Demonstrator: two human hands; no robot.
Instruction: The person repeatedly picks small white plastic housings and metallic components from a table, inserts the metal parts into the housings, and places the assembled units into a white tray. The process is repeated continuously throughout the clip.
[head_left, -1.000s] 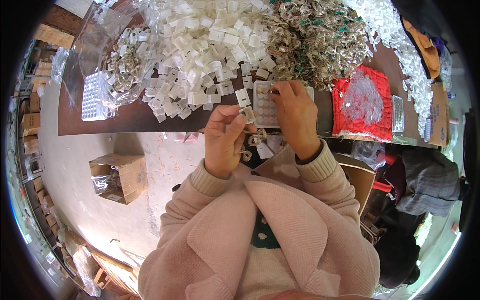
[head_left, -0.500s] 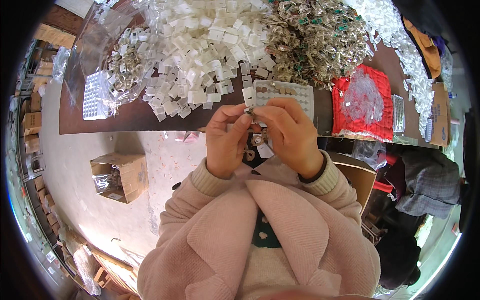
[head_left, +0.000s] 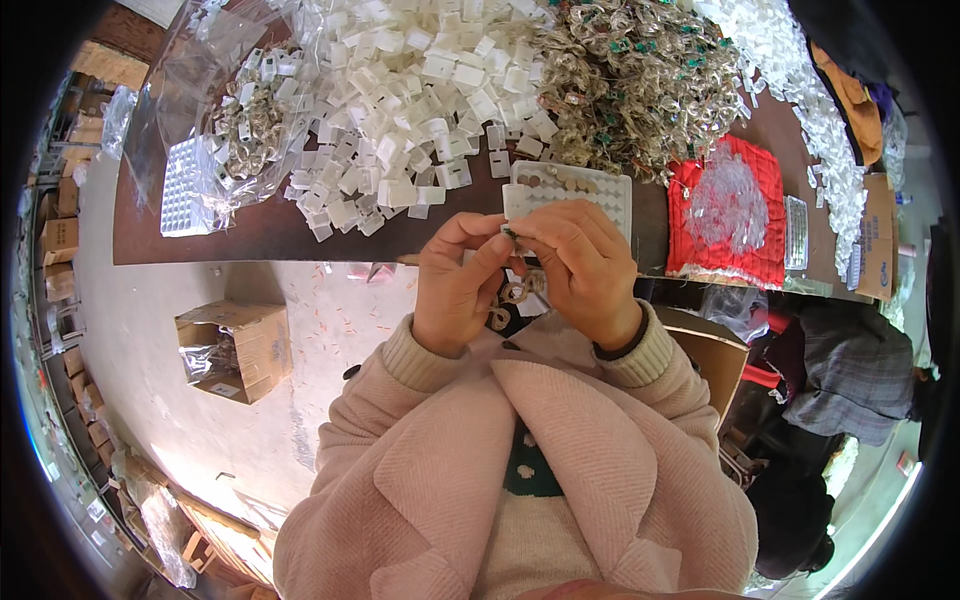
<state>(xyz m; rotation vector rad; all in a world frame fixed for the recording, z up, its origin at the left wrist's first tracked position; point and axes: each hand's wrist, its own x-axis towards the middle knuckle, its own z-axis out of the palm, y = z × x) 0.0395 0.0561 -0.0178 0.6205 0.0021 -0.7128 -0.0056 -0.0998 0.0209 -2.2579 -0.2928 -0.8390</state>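
A tiny greenish part (head_left: 510, 233) is pinched between the fingertips of the left hand (head_left: 462, 288) and right hand (head_left: 592, 275), over the worktop's (head_left: 380, 240) near edge, coiled cord (head_left: 515, 292) showing below. Just beyond lies a pale tray (head_left: 627, 205); white plastic pieces (head_left: 400, 110) and tangled cords (head_left: 640, 90) heap farther from that edge.

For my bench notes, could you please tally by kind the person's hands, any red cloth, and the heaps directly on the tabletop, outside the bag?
Left hand and right hand: 2
Heap of white plastic cases: 1
Heap of coiled cables: 1
Heap of small clear parts: 1
Red cloth: 1
Total: 6
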